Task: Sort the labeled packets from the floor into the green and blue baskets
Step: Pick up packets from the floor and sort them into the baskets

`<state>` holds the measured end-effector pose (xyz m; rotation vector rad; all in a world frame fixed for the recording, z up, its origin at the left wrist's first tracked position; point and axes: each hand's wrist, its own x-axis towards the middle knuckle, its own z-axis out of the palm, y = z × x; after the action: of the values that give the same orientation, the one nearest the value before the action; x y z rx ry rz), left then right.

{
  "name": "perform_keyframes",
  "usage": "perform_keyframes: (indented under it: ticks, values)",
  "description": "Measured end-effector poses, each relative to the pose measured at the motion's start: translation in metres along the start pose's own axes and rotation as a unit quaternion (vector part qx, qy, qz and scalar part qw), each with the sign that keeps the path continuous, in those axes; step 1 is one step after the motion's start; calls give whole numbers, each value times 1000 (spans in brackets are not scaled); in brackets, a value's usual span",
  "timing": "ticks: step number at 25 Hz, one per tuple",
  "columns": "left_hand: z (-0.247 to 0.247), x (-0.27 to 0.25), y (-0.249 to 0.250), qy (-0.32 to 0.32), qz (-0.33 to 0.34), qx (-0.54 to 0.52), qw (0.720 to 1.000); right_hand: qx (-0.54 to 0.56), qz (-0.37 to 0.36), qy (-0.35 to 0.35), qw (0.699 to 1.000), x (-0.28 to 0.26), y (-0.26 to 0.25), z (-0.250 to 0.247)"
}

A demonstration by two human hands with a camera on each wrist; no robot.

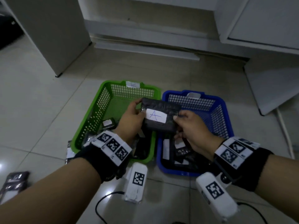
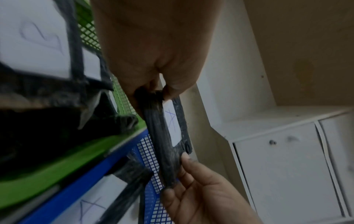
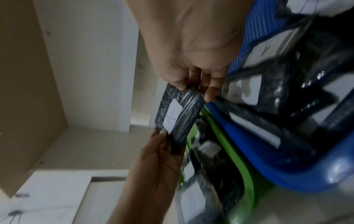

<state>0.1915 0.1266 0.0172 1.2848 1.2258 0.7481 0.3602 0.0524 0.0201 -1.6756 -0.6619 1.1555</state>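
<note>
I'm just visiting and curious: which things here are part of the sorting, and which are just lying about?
Part of the job:
packet labeled A
left hand
right hand
green basket
blue basket
floor packets

Lying about:
white cabinets
black cable

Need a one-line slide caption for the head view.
Both hands, left and right, hold a packet labeled A above the green basket and blue basket.

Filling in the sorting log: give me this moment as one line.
left hand: holds packet | right hand: holds same packet | label: A | position: above green basket and blue basket
</note>
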Motion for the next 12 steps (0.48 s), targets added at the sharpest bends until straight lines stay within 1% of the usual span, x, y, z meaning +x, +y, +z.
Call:
perform_keyframes:
  ticks: [1,2,3,4,5,6,7,8,10,12]
  values:
    - [16,3,1,-7,25,36,999,4,-5,31,1000,10,2,-17]
    - [29,6,0,-12,56,101,993,6,-8,69,998,20,4,-32]
    - [43,7,-2,-20,86,195,977,-2,-8,112,994,32,5,-48]
    - [54,7,-6,-33,108,286,952,-18,-7,150,988,43,7,-63]
    - [60,5,-11,-50,116,357,926,-38,-6,177,984,55,11,-72]
    - [65,4,-16,-69,114,405,904,-56,-9,193,980,66,15,-81]
    - [66,3,-21,-81,108,436,890,-71,-11,202,977,75,20,-85]
    - [66,3,-25,-85,106,452,882,-83,-14,206,975,85,25,-88]
    - [65,3,-30,-91,113,460,876,-98,-9,206,974,99,35,-86]
    - [63,1,-29,-97,122,470,869,-127,7,181,975,112,43,-80]
